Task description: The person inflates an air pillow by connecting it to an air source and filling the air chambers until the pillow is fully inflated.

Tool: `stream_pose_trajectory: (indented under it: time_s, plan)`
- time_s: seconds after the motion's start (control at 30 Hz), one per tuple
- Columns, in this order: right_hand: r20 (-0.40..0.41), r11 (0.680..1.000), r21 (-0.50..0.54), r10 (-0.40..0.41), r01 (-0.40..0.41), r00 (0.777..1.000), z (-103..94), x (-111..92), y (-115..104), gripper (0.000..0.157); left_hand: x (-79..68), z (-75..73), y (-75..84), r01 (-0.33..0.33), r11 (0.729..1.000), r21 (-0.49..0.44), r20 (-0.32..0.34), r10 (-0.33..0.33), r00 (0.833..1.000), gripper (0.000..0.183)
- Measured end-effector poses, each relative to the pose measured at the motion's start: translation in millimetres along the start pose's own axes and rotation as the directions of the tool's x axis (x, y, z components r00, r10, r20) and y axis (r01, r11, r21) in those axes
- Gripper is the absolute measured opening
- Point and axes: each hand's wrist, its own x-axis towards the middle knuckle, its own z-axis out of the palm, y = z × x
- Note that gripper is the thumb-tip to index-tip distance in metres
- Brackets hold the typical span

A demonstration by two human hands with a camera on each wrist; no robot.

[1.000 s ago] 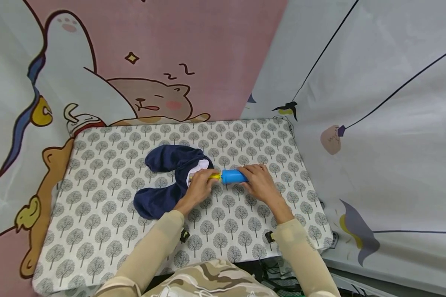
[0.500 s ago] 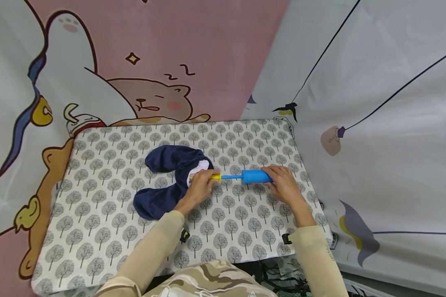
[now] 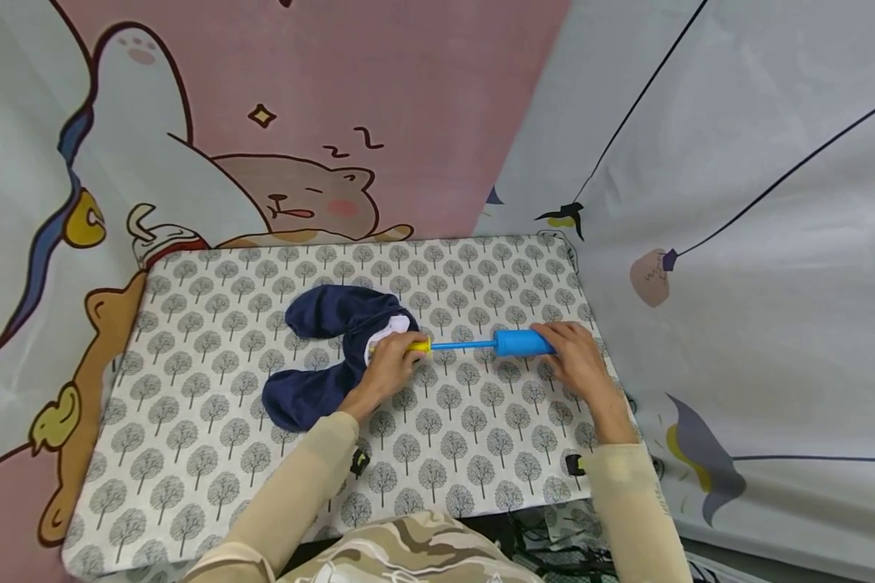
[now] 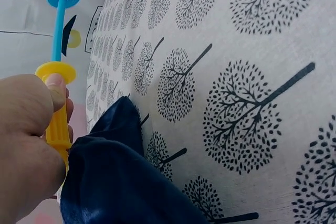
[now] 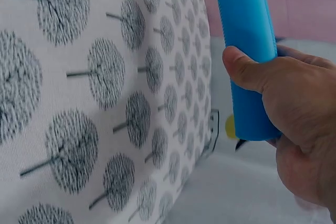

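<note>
A navy U-shaped neck pillow [image 3: 309, 397] lies on the table, its arms pointing left, with a white patch [image 3: 395, 325] at its curve. My left hand [image 3: 388, 364] grips the yellow end [image 4: 59, 124] of a hand pump beside that patch; in the left wrist view the thumb lies along the yellow part, and the palm hides where it meets the pillow. A thin blue rod [image 3: 463, 346] runs out to the pump's blue barrel [image 3: 522, 342]. My right hand [image 3: 574, 358] holds the barrel by its outer end, thumb across it in the right wrist view.
A tree-print cloth [image 3: 452, 453] covers the table. Pink and white printed curtains [image 3: 423, 105] enclose the back and sides. Dark cables [image 3: 554, 559] lie below the front edge at the right.
My right hand has moved right with the blue barrel, drawing it away from the yellow end and baring a long stretch of rod. The left hand and pillow have stayed in place.
</note>
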Motion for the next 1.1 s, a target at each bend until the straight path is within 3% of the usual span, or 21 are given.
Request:
stream_pose_trajectory:
  time_s: [0.2,0.53,0.7,0.87,1.1]
  plan:
    - [0.021,0.997,0.043,-0.057,0.057,0.998,9.5,16,-24,0.062,0.1,3.9,-0.1,0.0,0.999,0.035,-0.033,0.001,0.999,0.027]
    - [0.037,0.994,-0.034,-0.103,0.104,0.994,22.0,41,-68,0.063,0.8,2.8,8.6,0.024,1.0,-0.012,-0.063,-0.025,0.998,0.029]
    - [0.036,0.994,-0.025,-0.107,0.108,0.994,32.6,47,-86,0.062,1.2,1.6,9.3,0.02,0.999,-0.048,-0.062,-0.023,0.998,0.028]
    - [0.011,0.995,0.001,-0.1,0.1,0.995,40.7,44,-88,0.062,-0.2,-11.9,12.7,-0.017,0.999,-0.043,-0.073,0.014,0.997,0.026]
    - [-0.025,0.998,-0.037,-0.053,0.052,0.998,32.2,29,-64,0.061,1.5,-20.5,13.1,0.009,0.999,-0.053,-0.042,-0.012,0.999,0.026]
